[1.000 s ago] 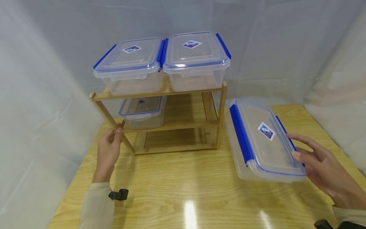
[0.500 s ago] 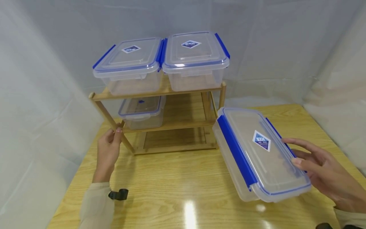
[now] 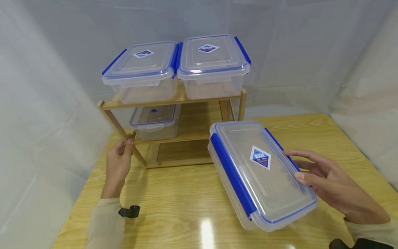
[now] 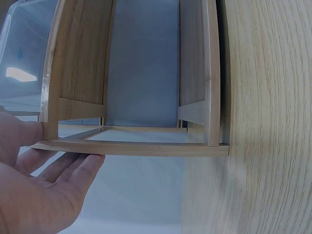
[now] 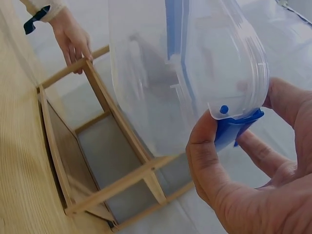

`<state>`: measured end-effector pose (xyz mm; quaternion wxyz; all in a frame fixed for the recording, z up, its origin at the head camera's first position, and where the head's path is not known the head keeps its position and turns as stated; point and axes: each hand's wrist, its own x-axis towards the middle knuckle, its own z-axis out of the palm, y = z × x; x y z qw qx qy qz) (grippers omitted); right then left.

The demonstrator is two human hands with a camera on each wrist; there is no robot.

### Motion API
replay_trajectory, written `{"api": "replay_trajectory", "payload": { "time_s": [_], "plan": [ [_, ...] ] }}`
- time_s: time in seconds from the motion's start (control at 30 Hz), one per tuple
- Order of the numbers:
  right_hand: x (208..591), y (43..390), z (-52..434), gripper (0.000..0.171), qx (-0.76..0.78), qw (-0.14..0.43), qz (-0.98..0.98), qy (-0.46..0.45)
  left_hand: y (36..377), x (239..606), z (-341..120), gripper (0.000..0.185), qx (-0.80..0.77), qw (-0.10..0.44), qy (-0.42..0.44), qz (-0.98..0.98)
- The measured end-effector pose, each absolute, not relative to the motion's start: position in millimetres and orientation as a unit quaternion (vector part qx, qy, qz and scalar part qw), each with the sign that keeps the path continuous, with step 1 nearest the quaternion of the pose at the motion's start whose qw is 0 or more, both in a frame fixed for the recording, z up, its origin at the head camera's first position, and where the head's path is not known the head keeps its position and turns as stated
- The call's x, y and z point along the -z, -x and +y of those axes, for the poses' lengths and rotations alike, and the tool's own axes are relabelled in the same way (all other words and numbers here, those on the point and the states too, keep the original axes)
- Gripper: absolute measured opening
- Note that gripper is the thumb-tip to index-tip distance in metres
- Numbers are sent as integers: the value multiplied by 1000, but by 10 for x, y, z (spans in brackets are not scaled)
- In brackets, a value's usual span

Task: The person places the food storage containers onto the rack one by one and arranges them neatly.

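Observation:
A clear plastic food container point(image 3: 276, 193) with a blue-edged lid and blue side latches is held tilted above the table, in front of the rack's right side. My right hand point(image 3: 329, 185) grips it along its right latch, with thumb and fingers around that edge in the right wrist view point(image 5: 258, 190). A wooden shelf rack point(image 3: 199, 117) stands at the back. My left hand point(image 3: 118, 160) holds its front left post at middle-shelf height. In the left wrist view, the thumb and curled fingers point(image 4: 87, 168) lie on either side of the post point(image 4: 141, 148).
Two larger lidded containers, one left point(image 3: 146, 67) and one right point(image 3: 214, 65), sit side by side on the rack's top shelf. A smaller one point(image 3: 158, 126) occupies the middle shelf's left. Under everything is a wood-grain table point(image 3: 174, 200); pale sheeting point(image 3: 295, 52) hangs behind.
My right hand has carried the container leftward and slightly toward me, so it now overlaps the rack's lower right corner. My left hand has stayed on the post.

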<state>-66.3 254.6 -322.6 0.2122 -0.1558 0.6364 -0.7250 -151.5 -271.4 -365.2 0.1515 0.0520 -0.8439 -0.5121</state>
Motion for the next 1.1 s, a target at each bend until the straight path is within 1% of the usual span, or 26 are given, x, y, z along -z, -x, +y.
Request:
{"api": "replay_trajectory", "payload": {
  "time_s": [0.17,0.33,0.4,0.83,1.1],
  "plan": [
    [3186,709,2333,52,717,202,641,184,1513,3659,-2709,53,512,152,-54,-844],
    [3155,748,2119,52,708,195,652,188,1506,3658,-2703,52,513,151,-54,-843],
    [3143,763,2036,52,705,191,658,184,1504,3657,-2702,52,514,150,-53,-843],
    [3116,851,1607,51,683,121,701,165,1521,3652,-2726,53,517,144,-49,-842],
    [3114,944,1474,49,666,102,722,155,1531,3667,-2737,51,505,143,-57,-850]
  ]
}}
